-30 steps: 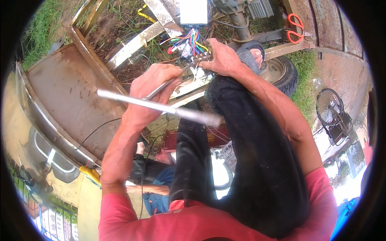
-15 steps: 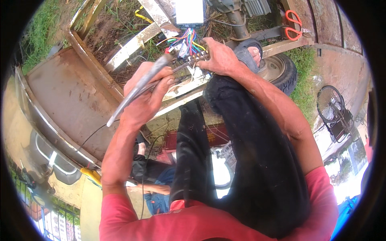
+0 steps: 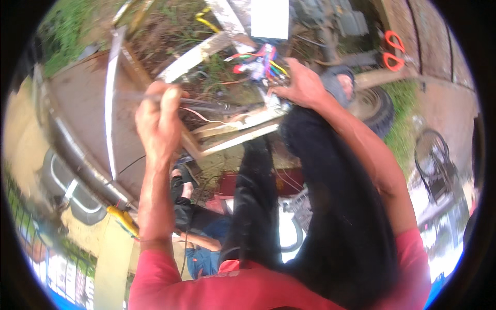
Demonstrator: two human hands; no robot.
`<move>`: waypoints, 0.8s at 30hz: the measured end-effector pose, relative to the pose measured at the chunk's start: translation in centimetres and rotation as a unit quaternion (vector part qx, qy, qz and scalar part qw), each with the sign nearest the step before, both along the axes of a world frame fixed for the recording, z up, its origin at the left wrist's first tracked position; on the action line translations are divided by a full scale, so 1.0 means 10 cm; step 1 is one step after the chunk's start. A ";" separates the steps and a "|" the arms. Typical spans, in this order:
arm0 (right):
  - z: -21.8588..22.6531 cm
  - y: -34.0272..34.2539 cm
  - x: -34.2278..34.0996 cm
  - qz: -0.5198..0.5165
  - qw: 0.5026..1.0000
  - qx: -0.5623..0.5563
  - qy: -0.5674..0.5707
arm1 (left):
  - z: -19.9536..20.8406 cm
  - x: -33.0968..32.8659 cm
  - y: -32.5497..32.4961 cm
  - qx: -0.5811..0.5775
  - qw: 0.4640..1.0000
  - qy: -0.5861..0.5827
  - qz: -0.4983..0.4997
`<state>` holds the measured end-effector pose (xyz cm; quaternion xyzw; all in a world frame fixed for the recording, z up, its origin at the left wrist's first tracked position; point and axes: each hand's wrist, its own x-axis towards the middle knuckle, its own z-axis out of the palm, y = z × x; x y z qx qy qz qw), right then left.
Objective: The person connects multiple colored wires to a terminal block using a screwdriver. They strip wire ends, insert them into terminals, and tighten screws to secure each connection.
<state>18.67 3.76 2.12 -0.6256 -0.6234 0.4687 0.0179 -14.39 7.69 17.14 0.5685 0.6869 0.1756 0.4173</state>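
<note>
Head view: my left hand (image 3: 160, 121) gripped a metal tool (image 3: 206, 105) while my right hand (image 3: 306, 87) held the wiring.

My left fist was closed round the tool's shaft; a long silver bar (image 3: 109, 113), blurred, crossed its outer end, and the dark tip pointed right, over the rusty white frame (image 3: 243, 129), apart from my other hand. The thumb and fingers of my right hand were closed on a small connector block (image 3: 277, 81), its detail too blurred to make out, at the lower end of a bunch of coloured wires (image 3: 264, 59). Just above these sat a white rectangular panel (image 3: 269, 20). Orange-handled scissors (image 3: 393, 50) lay on a beam to the right, beyond my sandalled foot (image 3: 338, 85) and near a wheel (image 3: 380, 108).
</note>
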 end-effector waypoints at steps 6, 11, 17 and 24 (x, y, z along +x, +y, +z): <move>0.01 0.02 -0.02 -0.015 1.000 -0.021 -0.009 | -0.29 -0.29 0.37 -0.157 0.968 0.188 -0.054; 0.04 0.04 -0.05 -0.016 0.999 -0.029 -0.002 | -1.00 -0.78 0.14 -0.102 0.945 0.310 -0.013; 0.04 0.01 -0.03 -0.022 1.000 -0.010 -0.004 | -1.32 -1.36 0.15 -0.148 0.920 0.361 0.040; 0.06 0.05 -0.04 -0.018 0.999 -0.033 -0.004 | -1.65 -1.64 0.08 -0.197 0.906 0.374 0.034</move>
